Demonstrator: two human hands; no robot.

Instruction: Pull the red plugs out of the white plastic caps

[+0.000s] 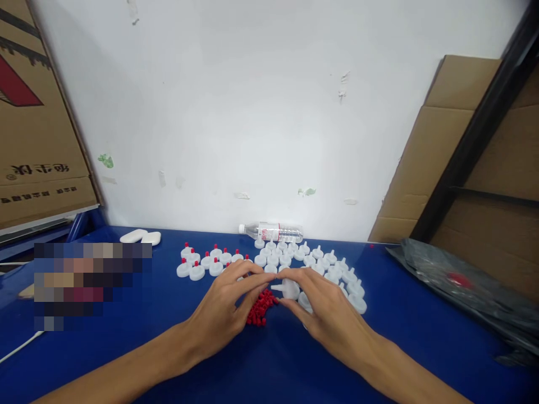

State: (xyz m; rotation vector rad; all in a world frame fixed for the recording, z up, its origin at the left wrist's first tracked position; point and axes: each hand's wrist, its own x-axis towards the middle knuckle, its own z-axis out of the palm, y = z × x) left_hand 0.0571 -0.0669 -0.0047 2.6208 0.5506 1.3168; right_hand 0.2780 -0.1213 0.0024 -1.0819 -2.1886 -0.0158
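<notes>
My right hand [332,311] curls its thumb and fingers round a white nozzle cap [290,289], whose thin spout points left. Opposite it, my left hand [227,297] has thumb and forefinger drawn close together, the forefinger tip near my right fingertips. Whatever my left fingers may hold is hidden. Just below the left fingers lies a pile of small red tips [261,307]. Many plain white nozzle caps [332,273] stand upright behind and right of my right hand. White caps with red tips [196,271] stand in a group behind my left hand.
A clear plastic bottle [273,231] lies along the wall. White rounded objects [143,237] rest at the back left, near a pixelated patch and a white cable [21,347]. Grey plastic bags [463,286] lie at right. Cardboard [429,146] leans on the wall beyond the blue table [303,370].
</notes>
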